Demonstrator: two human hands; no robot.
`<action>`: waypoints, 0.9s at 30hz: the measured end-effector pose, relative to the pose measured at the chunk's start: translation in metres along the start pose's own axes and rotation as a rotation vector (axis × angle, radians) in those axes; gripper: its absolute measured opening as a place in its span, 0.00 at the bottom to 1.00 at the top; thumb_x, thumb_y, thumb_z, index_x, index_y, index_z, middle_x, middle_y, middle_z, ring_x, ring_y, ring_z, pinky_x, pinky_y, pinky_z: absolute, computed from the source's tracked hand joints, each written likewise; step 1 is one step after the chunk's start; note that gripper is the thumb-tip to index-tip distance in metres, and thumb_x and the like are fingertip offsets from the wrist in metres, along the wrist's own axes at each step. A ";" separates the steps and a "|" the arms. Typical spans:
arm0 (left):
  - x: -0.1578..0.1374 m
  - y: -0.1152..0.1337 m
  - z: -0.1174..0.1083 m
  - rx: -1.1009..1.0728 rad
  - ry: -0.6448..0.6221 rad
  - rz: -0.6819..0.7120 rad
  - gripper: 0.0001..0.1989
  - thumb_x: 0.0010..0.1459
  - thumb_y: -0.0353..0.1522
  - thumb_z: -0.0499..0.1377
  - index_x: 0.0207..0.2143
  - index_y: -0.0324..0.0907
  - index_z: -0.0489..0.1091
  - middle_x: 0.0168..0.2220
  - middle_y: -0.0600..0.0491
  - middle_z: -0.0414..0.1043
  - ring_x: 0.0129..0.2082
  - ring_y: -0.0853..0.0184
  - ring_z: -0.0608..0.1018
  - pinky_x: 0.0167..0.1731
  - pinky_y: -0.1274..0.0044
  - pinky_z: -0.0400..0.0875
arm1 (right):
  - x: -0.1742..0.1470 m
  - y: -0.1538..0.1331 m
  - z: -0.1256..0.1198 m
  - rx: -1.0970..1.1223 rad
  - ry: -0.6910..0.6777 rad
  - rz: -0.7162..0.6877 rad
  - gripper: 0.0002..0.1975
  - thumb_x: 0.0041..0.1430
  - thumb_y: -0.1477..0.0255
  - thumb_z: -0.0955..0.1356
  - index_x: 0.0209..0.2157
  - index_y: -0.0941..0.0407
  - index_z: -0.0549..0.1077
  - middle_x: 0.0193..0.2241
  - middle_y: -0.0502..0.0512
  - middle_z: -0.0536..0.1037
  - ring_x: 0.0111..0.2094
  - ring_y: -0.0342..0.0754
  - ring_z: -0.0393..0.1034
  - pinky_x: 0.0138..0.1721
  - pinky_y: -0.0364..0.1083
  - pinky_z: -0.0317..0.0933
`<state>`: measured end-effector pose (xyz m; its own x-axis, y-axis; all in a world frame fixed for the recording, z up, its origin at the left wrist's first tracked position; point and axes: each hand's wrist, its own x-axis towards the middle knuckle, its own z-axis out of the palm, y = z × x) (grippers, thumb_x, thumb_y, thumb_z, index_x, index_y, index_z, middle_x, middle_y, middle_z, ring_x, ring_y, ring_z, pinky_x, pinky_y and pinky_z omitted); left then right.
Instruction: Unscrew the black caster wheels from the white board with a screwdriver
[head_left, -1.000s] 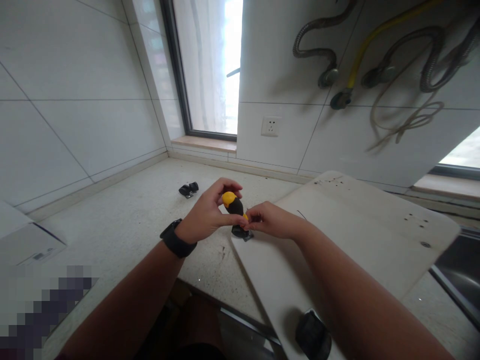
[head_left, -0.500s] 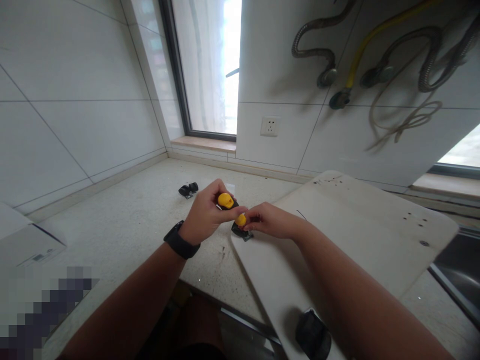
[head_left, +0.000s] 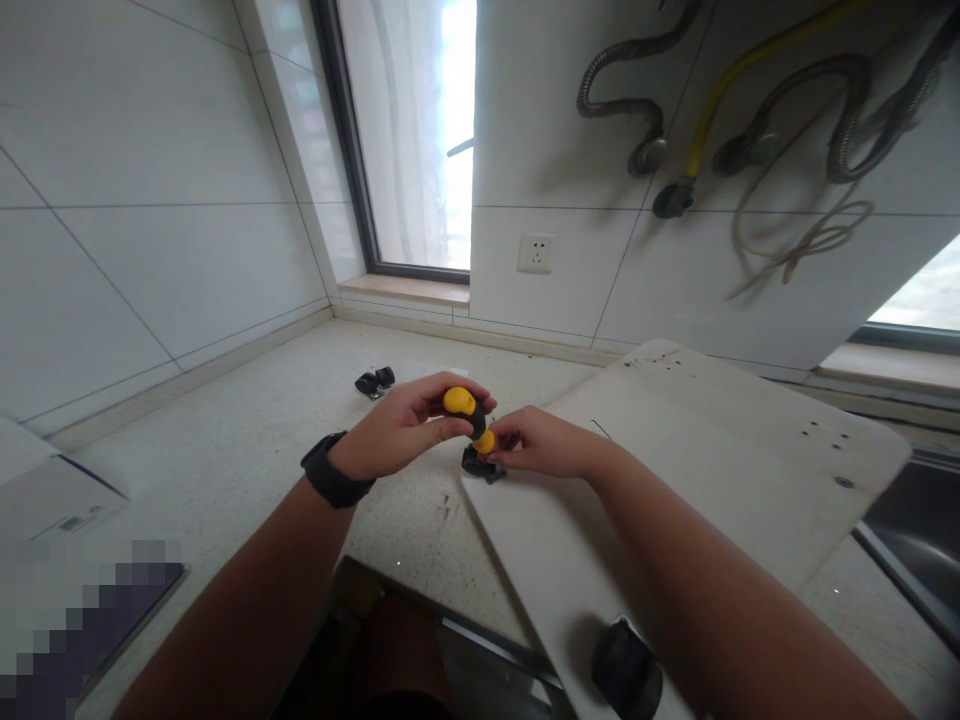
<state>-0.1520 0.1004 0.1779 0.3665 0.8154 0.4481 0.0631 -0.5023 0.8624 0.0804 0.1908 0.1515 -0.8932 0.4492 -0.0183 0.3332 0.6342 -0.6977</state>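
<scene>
Pale countertop (head_left: 300,410), black caster (head_left: 367,382) beyond, right fingers (head_left: 511,438) hiding screwdriver (head_left: 459,402) tip

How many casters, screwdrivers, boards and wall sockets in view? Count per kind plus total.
Black casters: 3 (one on the counter, one at the board corner below the screwdriver, one on the board near the picture's bottom edge)
Yellow-and-black screwdriver: 1
White board: 1
Wall socket: 1
Total: 6
</scene>
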 end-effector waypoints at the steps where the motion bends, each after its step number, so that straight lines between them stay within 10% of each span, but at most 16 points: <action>1: 0.001 -0.002 0.004 0.014 0.055 0.006 0.15 0.60 0.33 0.70 0.49 0.44 0.76 0.49 0.47 0.80 0.50 0.60 0.81 0.51 0.68 0.77 | 0.000 0.000 0.000 0.004 0.000 -0.002 0.16 0.64 0.59 0.71 0.37 0.58 0.81 0.30 0.52 0.80 0.29 0.44 0.69 0.32 0.44 0.60; 6: 0.003 -0.010 0.019 0.149 0.302 0.029 0.14 0.56 0.35 0.73 0.41 0.42 0.73 0.39 0.52 0.77 0.40 0.65 0.79 0.43 0.73 0.76 | 0.001 0.001 0.001 0.020 -0.001 -0.015 0.14 0.65 0.62 0.70 0.39 0.59 0.82 0.31 0.53 0.82 0.31 0.45 0.70 0.35 0.45 0.62; 11: -0.003 -0.005 0.010 0.034 0.013 0.026 0.25 0.67 0.35 0.63 0.65 0.49 0.66 0.61 0.43 0.72 0.62 0.56 0.74 0.60 0.64 0.71 | 0.000 0.000 0.000 0.048 -0.019 -0.015 0.12 0.65 0.65 0.70 0.38 0.58 0.82 0.33 0.54 0.82 0.34 0.46 0.72 0.38 0.45 0.64; 16: -0.004 0.001 -0.004 -0.062 -0.124 -0.029 0.22 0.67 0.33 0.63 0.62 0.49 0.70 0.62 0.43 0.73 0.61 0.55 0.77 0.60 0.62 0.72 | 0.000 0.000 0.000 0.080 -0.043 -0.002 0.10 0.65 0.65 0.70 0.38 0.58 0.80 0.31 0.53 0.80 0.33 0.46 0.72 0.38 0.46 0.65; 27: 0.000 -0.011 0.024 0.373 0.388 0.003 0.17 0.55 0.36 0.73 0.35 0.44 0.67 0.31 0.58 0.71 0.31 0.70 0.73 0.35 0.75 0.71 | 0.001 0.000 0.003 0.185 -0.070 0.020 0.10 0.66 0.68 0.68 0.40 0.59 0.79 0.33 0.55 0.80 0.33 0.45 0.73 0.39 0.46 0.68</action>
<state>-0.1304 0.0991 0.1628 0.0022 0.8247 0.5656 0.4144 -0.5155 0.7500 0.0787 0.1895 0.1496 -0.9081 0.4113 -0.0786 0.2954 0.4962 -0.8164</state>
